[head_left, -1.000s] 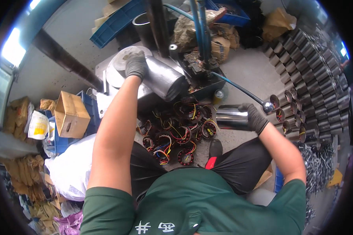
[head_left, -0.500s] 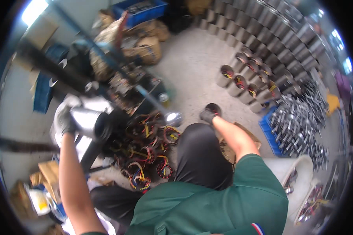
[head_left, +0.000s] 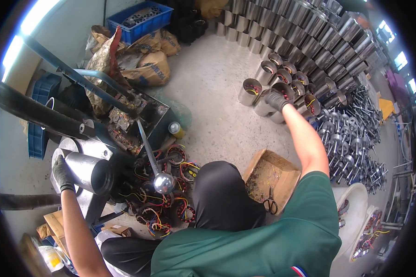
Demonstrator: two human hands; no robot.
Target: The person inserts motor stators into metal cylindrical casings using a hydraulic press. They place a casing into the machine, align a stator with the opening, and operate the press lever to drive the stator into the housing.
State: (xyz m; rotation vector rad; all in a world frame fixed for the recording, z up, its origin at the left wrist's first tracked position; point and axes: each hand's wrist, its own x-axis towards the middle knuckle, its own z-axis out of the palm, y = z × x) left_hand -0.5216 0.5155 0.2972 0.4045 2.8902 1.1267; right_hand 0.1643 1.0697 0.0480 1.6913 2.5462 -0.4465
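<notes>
My left hand (head_left: 64,174), in a dark grey glove, is curled against the back end of a smooth silver metal cylinder (head_left: 84,171). That cylinder lies sideways at the machine (head_left: 74,145), its dark open end facing right. My right hand (head_left: 277,99), gloved too, reaches far forward to a group of upright metal cylinders. Its fingers close over the rim of one metal cylinder (head_left: 284,90), partly hidden by the glove. Beside it stands another cylinder (head_left: 251,91) with red windings and a yellow wire inside. Wound stator rings (head_left: 158,220) with coloured leads lie heaped by my knee.
A long lever with a shiny ball end (head_left: 164,183) juts out over the rings. Near my right arm lies an open cardboard box (head_left: 284,177) with scissors (head_left: 271,201). Rotors with shafts (head_left: 351,134) are piled at right; stacked cylinders (head_left: 305,27) line the back.
My right hand has moved from beside my knee, where it held a cylinder, forward and right to the group of cylinders. The box and scissors now show. My left hand remains at the silver cylinder.
</notes>
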